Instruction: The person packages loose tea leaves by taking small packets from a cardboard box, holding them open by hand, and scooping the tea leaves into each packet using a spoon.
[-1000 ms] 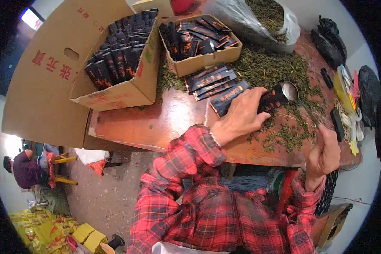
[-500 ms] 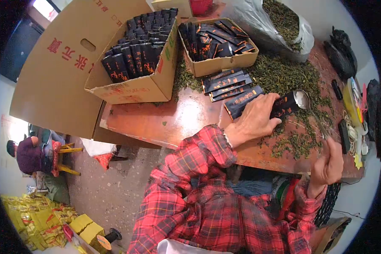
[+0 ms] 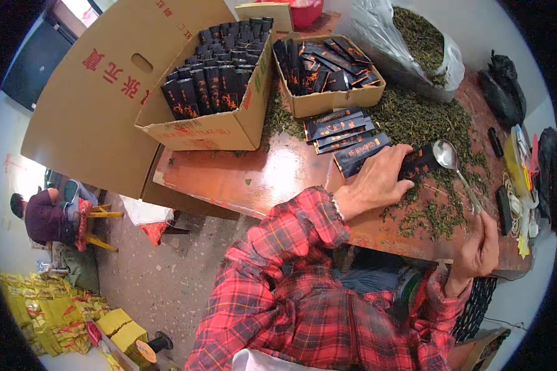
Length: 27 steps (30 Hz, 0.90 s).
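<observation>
My left hand [image 3: 377, 179] rests on the table with its fingers round a black packet [image 3: 419, 162] with orange lettering. Pinched by its handle in my right hand [image 3: 476, 247] is a metal spoon [image 3: 447, 154], its bowl at the packet's right end. Under and beside my left fingers lies another black packet [image 3: 362, 153], with several more [image 3: 335, 125] stacked behind it. Loose dried leaves [image 3: 433, 117] spread around the packets and in front of the spoon.
A large carton [image 3: 198, 133] and a smaller one [image 3: 340, 99] hold many black packets. Behind stands a plastic bag [image 3: 393, 52] of leaves. Small items and cords [image 3: 520, 179] lie at the right. A person [image 3: 43, 213] sits at the far left, near yellow packs [image 3: 49, 309].
The view has shifted, so the table and boxes appear farther right. The spoon's bowl, earlier against the packet's mouth, now shows clear of it, a little to the right.
</observation>
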Motion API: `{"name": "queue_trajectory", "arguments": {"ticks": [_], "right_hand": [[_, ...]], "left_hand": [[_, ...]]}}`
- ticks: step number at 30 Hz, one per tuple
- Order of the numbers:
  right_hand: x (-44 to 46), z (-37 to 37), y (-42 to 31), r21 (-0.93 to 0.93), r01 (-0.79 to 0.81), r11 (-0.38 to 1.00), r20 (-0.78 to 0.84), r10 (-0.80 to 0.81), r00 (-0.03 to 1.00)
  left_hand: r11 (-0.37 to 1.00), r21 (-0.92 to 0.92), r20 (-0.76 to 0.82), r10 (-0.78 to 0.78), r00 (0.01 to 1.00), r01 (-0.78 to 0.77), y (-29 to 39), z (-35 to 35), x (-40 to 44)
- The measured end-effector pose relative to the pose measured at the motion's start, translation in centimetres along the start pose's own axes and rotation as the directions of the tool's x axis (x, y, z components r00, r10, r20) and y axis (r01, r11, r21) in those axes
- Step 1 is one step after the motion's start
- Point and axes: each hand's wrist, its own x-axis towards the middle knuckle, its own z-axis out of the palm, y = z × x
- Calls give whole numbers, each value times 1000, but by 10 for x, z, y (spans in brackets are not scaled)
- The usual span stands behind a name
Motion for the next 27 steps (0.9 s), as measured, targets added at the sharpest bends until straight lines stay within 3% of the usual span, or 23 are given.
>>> {"name": "queue_trajectory", "arguments": {"ticks": [5,11,14,17,20,23,26,27], "right_hand": [[-8,-2,2,87,-182,980,-8,183,983],[-9,-5,4,28,-134,991,-53,135,989],[-21,-5,9,120,-266,957,-104,278,955],[-38,-2,27,207,-301,931,-96,325,941],[-50,5,40,392,-507,768,-93,581,808],[-64,8,46,518,-617,593,-15,727,686],[-81,9,52,323,-620,715,32,647,762],[-86,12,54,340,-628,700,41,656,754]], "left_hand": [[1000,2,-19,27,999,-27,0,1,1],[1000,-25,-3,8,1000,-8,3,0,0],[999,-32,-5,11,1000,-11,2,0,-2],[999,-35,-19,16,1000,-16,1,2,-2],[999,-51,-33,-9,999,7,3,-2,-3],[998,-63,-65,-34,997,29,7,-8,-4],[993,-88,-73,-91,993,84,25,-33,-3],[989,-100,-69,-120,990,112,34,-48,-4]]}}
